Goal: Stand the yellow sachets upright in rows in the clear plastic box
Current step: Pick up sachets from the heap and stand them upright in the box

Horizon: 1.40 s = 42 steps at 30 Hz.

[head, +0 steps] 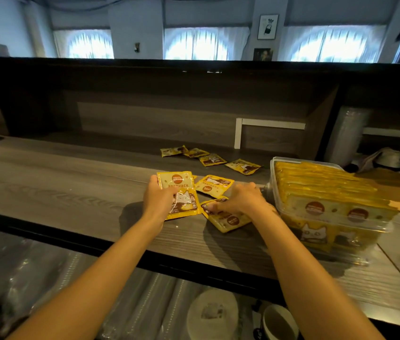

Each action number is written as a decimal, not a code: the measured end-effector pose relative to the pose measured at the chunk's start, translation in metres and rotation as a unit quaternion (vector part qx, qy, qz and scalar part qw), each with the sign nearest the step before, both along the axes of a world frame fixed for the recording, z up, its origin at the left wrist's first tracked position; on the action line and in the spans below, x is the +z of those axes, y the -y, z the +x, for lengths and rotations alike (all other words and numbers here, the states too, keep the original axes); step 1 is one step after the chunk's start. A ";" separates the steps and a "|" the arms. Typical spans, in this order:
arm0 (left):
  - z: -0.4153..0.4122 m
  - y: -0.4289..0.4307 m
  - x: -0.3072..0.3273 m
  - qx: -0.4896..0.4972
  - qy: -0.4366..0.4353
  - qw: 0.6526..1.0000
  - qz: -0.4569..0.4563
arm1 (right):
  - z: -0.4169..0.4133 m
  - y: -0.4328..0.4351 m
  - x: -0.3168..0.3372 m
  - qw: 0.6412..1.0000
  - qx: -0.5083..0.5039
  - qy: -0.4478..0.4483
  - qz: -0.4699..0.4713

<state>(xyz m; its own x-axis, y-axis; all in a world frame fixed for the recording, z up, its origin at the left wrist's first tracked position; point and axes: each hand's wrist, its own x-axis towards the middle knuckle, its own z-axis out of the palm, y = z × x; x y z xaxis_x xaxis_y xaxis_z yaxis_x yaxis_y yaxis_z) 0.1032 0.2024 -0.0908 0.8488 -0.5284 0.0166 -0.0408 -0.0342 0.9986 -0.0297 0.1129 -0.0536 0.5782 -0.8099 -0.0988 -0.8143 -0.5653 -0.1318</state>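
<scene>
Left hand [158, 201] pinches sachet [181, 192]; right hand [242, 198] curls, apparently gripping second sachet [228, 220]. Align edges, stack both, then slot upright into crowded clear box [273, 182].

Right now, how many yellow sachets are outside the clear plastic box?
7 yellow sachets: four far back, one mid-counter, one in the left hand, one under the right hand. Others may hide behind the held one.

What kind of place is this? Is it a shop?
Probably a café or shop, seen from behind the counter. What look like plastic-wrapped cup stacks lie below it, and a clear plastic box holds rows of identical yellow sachets.
</scene>
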 end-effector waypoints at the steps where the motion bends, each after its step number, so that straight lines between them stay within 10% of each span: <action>1: -0.001 0.000 -0.001 0.006 0.000 1.000 -0.001 | 0.000 0.000 0.002 1.000 0.002 -0.009 0.020; 16: -0.008 -0.006 0.002 0.030 0.066 0.996 -0.044 | 0.008 -0.011 0.002 0.951 -0.032 0.282 0.126; 27: -0.028 -0.001 0.041 0.051 0.223 0.969 -0.091 | 0.000 -0.022 0.041 0.887 -0.003 0.433 -0.158; 42: -0.088 0.084 0.110 -0.045 0.332 0.929 -0.158 | -0.094 0.060 0.099 0.827 -0.040 0.510 -0.231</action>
